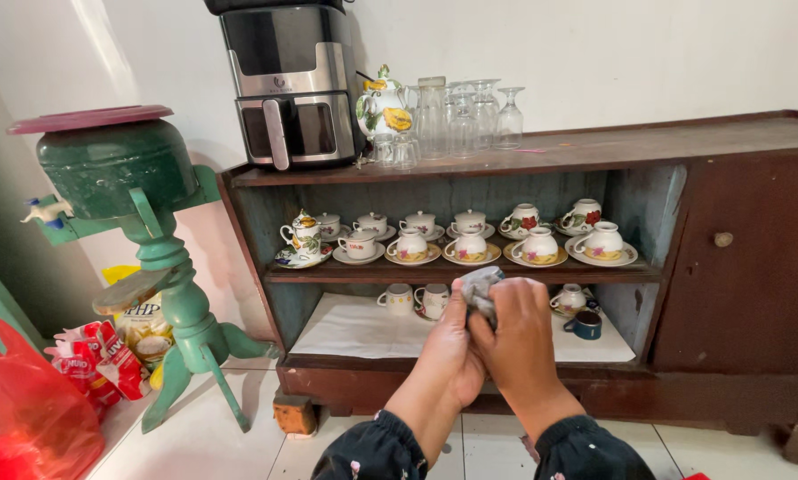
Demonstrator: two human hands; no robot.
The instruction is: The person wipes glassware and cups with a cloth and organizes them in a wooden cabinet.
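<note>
Both of my hands are raised together in front of a low wooden cabinet (737,267). My left hand (450,351) and my right hand (523,342) press against each other around a small object wrapped in a grey cloth (481,286); what is inside the cloth is hidden. Behind them, the middle shelf (452,274) carries several floral cups on saucers (539,249). On the lower shelf, lined with white paper (354,329), stand a few more cups (399,300) and a small dark blue cup (585,325).
On the cabinet top stand an air fryer (292,84), a floral teapot (384,107) and several glasses (470,116). A green pedestal dispenser (141,231) stands at left, with snack packets (96,360) and a red plastic bag (16,409) on the white tile floor.
</note>
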